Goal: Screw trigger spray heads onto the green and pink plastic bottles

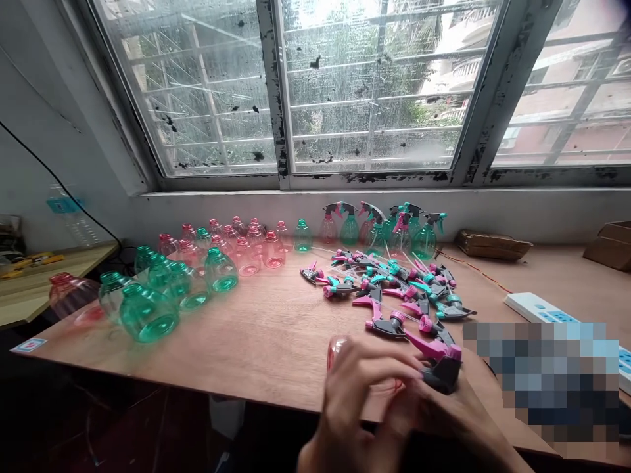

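My left hand [357, 394] is wrapped around a pink transparent bottle [338, 348] at the table's near edge. My right hand [444, 414] holds a pink and dark grey trigger sprayer head [438, 361] right beside the bottle's neck. Both hands are blurred by motion. A pile of loose pink and teal sprayer heads [389, 289] lies just beyond my hands. Empty pink bottles [246, 249] and green bottles [162, 295] stand and lie at the left. Finished bottles with sprayers [394, 230] stand at the back by the wall.
The wooden table [266, 335] runs under a barred window [345, 85]. A white power strip [542, 309] lies at the right, a cardboard piece [493, 244] behind it. A lower side table [44, 276] stands at the left.
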Action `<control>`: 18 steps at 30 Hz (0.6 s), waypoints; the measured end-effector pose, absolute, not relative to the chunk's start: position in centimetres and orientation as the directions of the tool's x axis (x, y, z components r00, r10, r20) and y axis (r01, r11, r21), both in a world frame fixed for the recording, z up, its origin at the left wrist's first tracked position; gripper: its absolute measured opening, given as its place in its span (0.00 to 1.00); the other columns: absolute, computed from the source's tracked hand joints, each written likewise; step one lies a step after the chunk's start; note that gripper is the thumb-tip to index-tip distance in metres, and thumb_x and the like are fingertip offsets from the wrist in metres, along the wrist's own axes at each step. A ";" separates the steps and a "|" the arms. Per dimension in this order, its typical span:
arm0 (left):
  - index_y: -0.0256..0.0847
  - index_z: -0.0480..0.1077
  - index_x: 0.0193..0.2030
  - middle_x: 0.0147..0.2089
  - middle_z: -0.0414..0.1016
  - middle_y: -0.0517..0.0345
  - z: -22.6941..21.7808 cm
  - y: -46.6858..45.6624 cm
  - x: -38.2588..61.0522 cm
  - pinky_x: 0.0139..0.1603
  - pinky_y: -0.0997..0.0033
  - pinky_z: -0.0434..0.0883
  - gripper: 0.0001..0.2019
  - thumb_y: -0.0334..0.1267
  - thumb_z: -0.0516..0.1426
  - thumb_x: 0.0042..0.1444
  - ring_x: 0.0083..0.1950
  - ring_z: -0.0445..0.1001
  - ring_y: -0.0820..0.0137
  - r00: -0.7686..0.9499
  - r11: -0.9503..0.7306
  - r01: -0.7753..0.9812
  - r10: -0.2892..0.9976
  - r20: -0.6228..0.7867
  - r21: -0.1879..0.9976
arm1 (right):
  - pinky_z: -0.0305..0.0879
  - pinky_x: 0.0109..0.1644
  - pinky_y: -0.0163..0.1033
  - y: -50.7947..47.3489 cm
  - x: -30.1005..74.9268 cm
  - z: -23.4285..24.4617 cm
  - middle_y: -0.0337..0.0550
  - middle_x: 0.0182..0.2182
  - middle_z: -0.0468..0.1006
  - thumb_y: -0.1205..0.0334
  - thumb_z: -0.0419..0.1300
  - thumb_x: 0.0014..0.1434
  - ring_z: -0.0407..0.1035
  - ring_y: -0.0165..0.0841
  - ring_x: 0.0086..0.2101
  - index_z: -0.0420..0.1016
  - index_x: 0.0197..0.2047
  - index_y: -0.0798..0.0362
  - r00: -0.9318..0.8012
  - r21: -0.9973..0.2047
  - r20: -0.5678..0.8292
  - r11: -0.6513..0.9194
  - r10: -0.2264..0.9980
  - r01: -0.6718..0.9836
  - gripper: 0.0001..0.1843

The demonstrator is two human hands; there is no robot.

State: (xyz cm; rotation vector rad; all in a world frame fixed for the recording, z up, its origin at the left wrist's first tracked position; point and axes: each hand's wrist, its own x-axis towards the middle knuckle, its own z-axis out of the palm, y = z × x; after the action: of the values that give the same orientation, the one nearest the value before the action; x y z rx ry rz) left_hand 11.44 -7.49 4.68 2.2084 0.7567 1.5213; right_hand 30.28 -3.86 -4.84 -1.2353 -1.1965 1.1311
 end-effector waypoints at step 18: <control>0.46 0.75 0.58 0.34 0.82 0.55 -1.4 -2.9 0.9 0.40 0.67 0.75 0.46 0.76 0.35 0.56 0.36 0.80 0.57 0.260 -0.355 0.607 0.934 0.244 0.711 | 0.53 0.28 0.36 -3.7 30.4 -3.0 0.32 0.22 0.64 0.44 0.68 0.56 0.56 0.30 0.25 0.71 0.25 0.52 -0.167 -0.989 0.033 0.056 0.985 0.140 0.21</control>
State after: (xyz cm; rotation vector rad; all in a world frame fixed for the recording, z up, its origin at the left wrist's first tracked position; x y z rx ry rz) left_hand 0.86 -2.92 -1.40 2.0553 1.3930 0.8996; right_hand 30.35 -3.74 -2.96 -1.1986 -1.4601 1.2241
